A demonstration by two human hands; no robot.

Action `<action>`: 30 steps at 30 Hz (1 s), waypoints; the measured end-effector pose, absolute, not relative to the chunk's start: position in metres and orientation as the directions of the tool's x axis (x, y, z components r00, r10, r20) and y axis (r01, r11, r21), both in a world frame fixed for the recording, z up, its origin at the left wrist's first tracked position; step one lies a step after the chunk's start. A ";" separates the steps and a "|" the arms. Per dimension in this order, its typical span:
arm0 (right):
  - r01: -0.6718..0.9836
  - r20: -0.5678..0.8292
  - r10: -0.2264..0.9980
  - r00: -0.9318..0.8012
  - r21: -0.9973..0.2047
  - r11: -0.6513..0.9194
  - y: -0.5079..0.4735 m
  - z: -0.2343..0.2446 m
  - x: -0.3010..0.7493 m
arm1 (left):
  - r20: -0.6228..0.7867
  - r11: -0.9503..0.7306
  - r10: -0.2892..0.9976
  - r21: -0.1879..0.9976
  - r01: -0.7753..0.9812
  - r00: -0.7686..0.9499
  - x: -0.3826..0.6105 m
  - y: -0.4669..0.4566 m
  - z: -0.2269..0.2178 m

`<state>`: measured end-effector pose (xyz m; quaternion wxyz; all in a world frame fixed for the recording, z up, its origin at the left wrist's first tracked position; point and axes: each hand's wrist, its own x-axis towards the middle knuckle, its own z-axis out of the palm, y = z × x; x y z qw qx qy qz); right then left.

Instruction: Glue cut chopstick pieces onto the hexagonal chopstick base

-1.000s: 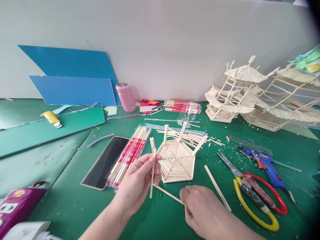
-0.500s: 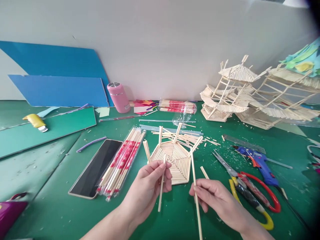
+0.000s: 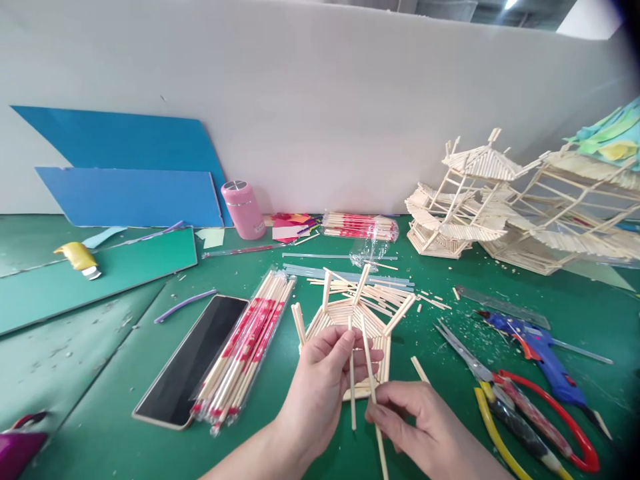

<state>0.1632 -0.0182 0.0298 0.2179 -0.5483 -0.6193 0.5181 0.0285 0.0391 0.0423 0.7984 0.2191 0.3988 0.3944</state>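
Note:
My left hand (image 3: 325, 373) pinches a short wooden stick (image 3: 353, 400) between thumb and fingers. A longer wooden stick (image 3: 379, 433) is gripped in my right hand (image 3: 410, 417), its upper end beside the short stick and against my left fingers. Behind both hands sits a many-sided stick base (image 3: 330, 317) with rows of sticks across it and short double posts (image 3: 361, 285) rising at its corners. My left hand covers much of its middle. One short stick piece (image 3: 419, 369) shows just beyond my right hand.
Scissors (image 3: 505, 393) and a blue hot glue gun (image 3: 540, 353) lie on the right. A phone (image 3: 193, 363) and wrapped sticks (image 3: 247, 347) lie left. Stick pavilion models (image 3: 460, 200) stand at the back right, a pink bottle (image 3: 243, 210) at the back. Cut sticks (image 3: 380, 297) lie behind the base.
My right hand has moved left, bringing the long stick beside the short one. My left hand has shifted right in view, and the camera has tilted slightly upward.

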 end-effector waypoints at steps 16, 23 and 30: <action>0.409 -0.223 0.907 -0.357 -0.910 -0.063 -0.016 0.023 0.156 | -0.442 0.577 0.813 0.697 -0.425 0.380 0.027 0.037 0.045; 0.411 -0.214 0.904 -0.371 -0.910 -0.047 -0.017 0.023 0.157 | -0.447 0.597 0.795 0.698 -0.396 0.411 0.026 0.036 0.041; 0.420 -0.241 0.896 -0.372 -0.905 -0.068 -0.020 0.023 0.153 | -0.443 0.602 0.789 0.697 -0.390 0.426 0.025 0.036 0.040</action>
